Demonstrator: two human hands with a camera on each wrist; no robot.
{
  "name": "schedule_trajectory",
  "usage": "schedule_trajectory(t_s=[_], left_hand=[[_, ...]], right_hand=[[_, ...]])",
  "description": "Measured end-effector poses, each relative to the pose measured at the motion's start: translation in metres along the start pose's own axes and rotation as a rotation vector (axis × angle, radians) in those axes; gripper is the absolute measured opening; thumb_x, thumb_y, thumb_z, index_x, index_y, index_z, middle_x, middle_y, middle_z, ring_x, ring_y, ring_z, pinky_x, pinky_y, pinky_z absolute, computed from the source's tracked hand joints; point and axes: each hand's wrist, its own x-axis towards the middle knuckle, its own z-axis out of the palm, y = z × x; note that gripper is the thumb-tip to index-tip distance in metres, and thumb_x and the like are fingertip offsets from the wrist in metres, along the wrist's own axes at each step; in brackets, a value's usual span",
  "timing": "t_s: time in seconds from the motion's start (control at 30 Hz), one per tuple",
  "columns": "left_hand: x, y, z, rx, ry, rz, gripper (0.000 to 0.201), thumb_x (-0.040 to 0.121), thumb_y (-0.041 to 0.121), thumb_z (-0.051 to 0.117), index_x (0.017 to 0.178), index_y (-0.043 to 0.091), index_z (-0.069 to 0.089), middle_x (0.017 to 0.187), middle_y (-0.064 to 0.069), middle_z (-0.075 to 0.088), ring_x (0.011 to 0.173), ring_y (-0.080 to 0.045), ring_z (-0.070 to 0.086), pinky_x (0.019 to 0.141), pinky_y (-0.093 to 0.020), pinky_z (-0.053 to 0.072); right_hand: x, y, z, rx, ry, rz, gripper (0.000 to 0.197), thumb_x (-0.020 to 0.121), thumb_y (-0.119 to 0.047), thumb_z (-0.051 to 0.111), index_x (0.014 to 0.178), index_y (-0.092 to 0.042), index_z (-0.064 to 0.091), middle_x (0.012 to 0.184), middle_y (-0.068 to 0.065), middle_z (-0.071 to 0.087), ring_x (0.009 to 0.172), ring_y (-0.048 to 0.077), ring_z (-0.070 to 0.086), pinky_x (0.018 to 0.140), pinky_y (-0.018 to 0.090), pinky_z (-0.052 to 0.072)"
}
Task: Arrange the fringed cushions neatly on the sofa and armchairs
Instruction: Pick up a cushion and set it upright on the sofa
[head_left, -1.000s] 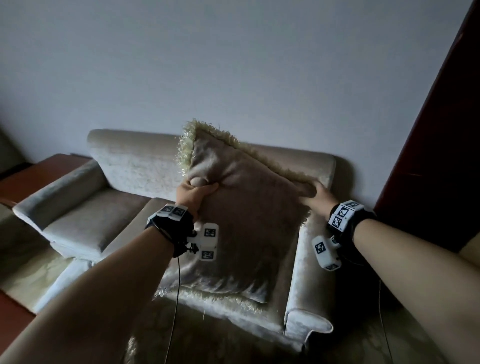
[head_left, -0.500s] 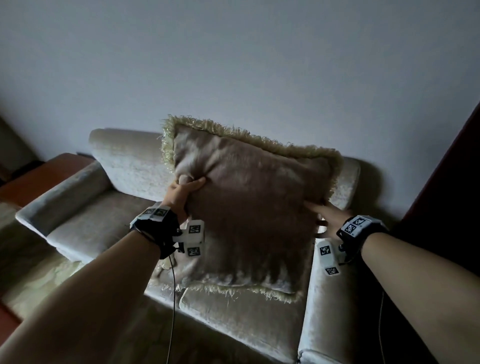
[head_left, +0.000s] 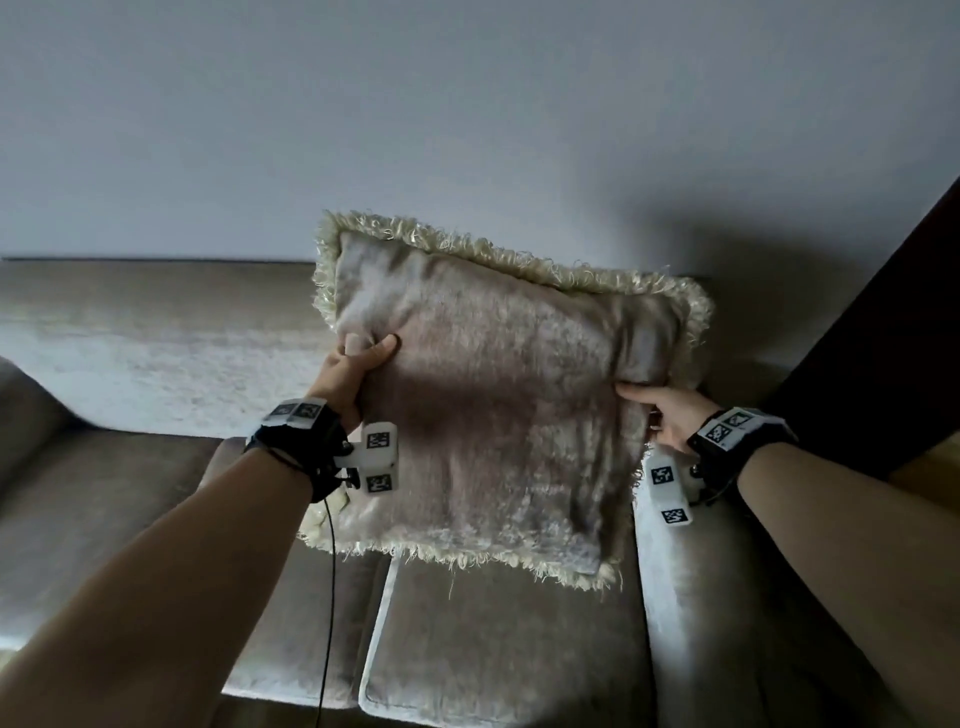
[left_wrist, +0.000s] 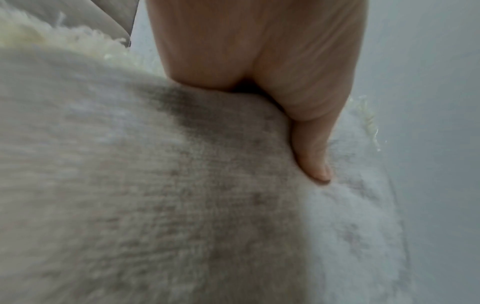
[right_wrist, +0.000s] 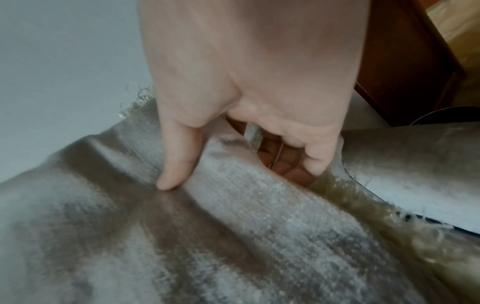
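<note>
Cushion (head_left: 498, 415) upright at the sofa's (head_left: 156, 332) 3 o'clock end, just beside the armrest (head_left: 670, 597). Your left hand (head_left: 345, 376) pinches its 9 o'clock edge, thumb on the face; your right hand (head_left: 667, 415) grips the 3 o'clock edge (fingers tucked behind). Risk: release it now, tilted and unsettled, and it likely slumps forward.

The taupe cushion (head_left: 498, 415) has a cream fringe (head_left: 467, 244); the sofa (head_left: 156, 353) is beige.
</note>
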Motion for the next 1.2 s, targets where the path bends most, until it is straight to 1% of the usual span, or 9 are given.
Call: schedule_trajectory(t_s=[0.07, 0.17, 0.33, 0.5, 0.6, 0.73, 0.87, 0.97, 1.2], left_hand=[[0.034, -0.005, -0.011, -0.007, 0.020, -0.028, 0.036, 0.077, 0.020, 0.079, 0.109, 0.008, 0.067, 0.098, -0.011, 0.074, 0.083, -0.025, 0.073, 0.069, -0.042, 0.060], [0.081, -0.027, -0.018, 0.009, 0.032, -0.069, 0.055, 0.071, 0.021, 0.083, 0.118, 0.002, 0.063, 0.105, -0.017, 0.069, 0.086, -0.029, 0.069, 0.068, -0.036, 0.058], [0.145, -0.085, -0.015, 0.105, 0.063, -0.166, 0.042, 0.069, 0.022, 0.084, 0.107, 0.012, 0.069, 0.097, -0.012, 0.073, 0.085, -0.029, 0.068, 0.071, -0.039, 0.057], [0.181, -0.139, -0.004, 0.114, 0.070, -0.202, 0.044, 0.076, 0.018, 0.080, 0.116, 0.007, 0.066, 0.093, -0.008, 0.072, 0.071, -0.018, 0.069, 0.055, -0.022, 0.053], [0.204, -0.171, -0.001, 0.105, 0.073, -0.226, 0.045, 0.079, 0.017, 0.078, 0.120, 0.007, 0.063, 0.102, -0.010, 0.072, 0.082, -0.020, 0.071, 0.065, -0.027, 0.056], [0.225, -0.202, 0.001, 0.133, 0.101, -0.247, 0.043, 0.082, 0.016, 0.076, 0.121, 0.010, 0.061, 0.101, -0.006, 0.072, 0.078, -0.014, 0.071, 0.060, -0.024, 0.056], [0.240, -0.228, -0.001, 0.171, 0.139, -0.249, 0.042, 0.084, 0.012, 0.072, 0.122, 0.003, 0.059, 0.083, -0.004, 0.066, 0.056, -0.007, 0.062, 0.046, -0.016, 0.047], [0.247, -0.247, -0.004, 0.186, 0.149, -0.276, 0.044, 0.080, 0.012, 0.073, 0.120, 0.001, 0.058, 0.075, -0.006, 0.061, 0.047, -0.008, 0.058, 0.043, -0.018, 0.044], [0.249, -0.273, -0.006, 0.143, 0.143, -0.279, 0.041, 0.085, 0.009, 0.069, 0.124, 0.005, 0.059, 0.098, -0.012, 0.069, 0.080, -0.020, 0.068, 0.062, -0.025, 0.055]], right_hand=[[0.020, -0.005, 0.008, -0.017, 0.054, -0.017, 0.098, 0.028, -0.038, 0.099, 0.119, -0.024, 0.064, 0.121, -0.003, 0.068, 0.123, 0.026, 0.053, 0.108, 0.056, 0.037], [0.051, 0.002, 0.009, -0.033, 0.140, -0.028, 0.096, 0.030, -0.038, 0.098, 0.119, -0.026, 0.063, 0.123, -0.004, 0.067, 0.121, 0.024, 0.055, 0.105, 0.053, 0.038], [0.080, 0.022, 0.009, -0.051, 0.225, -0.004, 0.062, 0.065, -0.024, 0.089, 0.122, -0.021, 0.063, 0.116, 0.002, 0.070, 0.112, 0.028, 0.064, 0.086, 0.040, 0.050], [0.129, 0.064, -0.013, -0.107, 0.335, -0.072, 0.102, 0.027, -0.058, 0.093, 0.118, -0.021, 0.066, 0.117, 0.001, 0.070, 0.111, 0.027, 0.065, 0.091, 0.046, 0.054], [0.159, 0.082, -0.018, -0.103, 0.357, -0.100, 0.106, 0.023, -0.065, 0.090, 0.114, -0.016, 0.068, 0.108, 0.001, 0.071, 0.098, 0.022, 0.067, 0.078, 0.037, 0.056], [0.204, 0.118, -0.030, -0.106, 0.324, -0.102, 0.095, 0.035, -0.058, 0.093, 0.119, -0.022, 0.066, 0.118, 0.000, 0.071, 0.112, 0.022, 0.066, 0.100, 0.049, 0.050], [0.207, 0.123, -0.012, -0.126, 0.388, -0.071, 0.062, 0.062, -0.025, 0.091, 0.118, -0.015, 0.065, 0.120, 0.006, 0.069, 0.112, 0.024, 0.065, 0.102, 0.048, 0.049], [0.220, 0.134, -0.012, -0.196, 0.375, -0.056, 0.067, 0.060, -0.031, 0.090, 0.120, -0.014, 0.064, 0.119, 0.006, 0.069, 0.111, 0.024, 0.065, 0.101, 0.046, 0.050], [0.244, 0.149, -0.017, -0.275, 0.417, -0.130, 0.053, 0.075, -0.016, 0.082, 0.123, -0.003, 0.062, 0.116, 0.010, 0.069, 0.101, 0.017, 0.064, 0.062, -0.004, 0.042]])
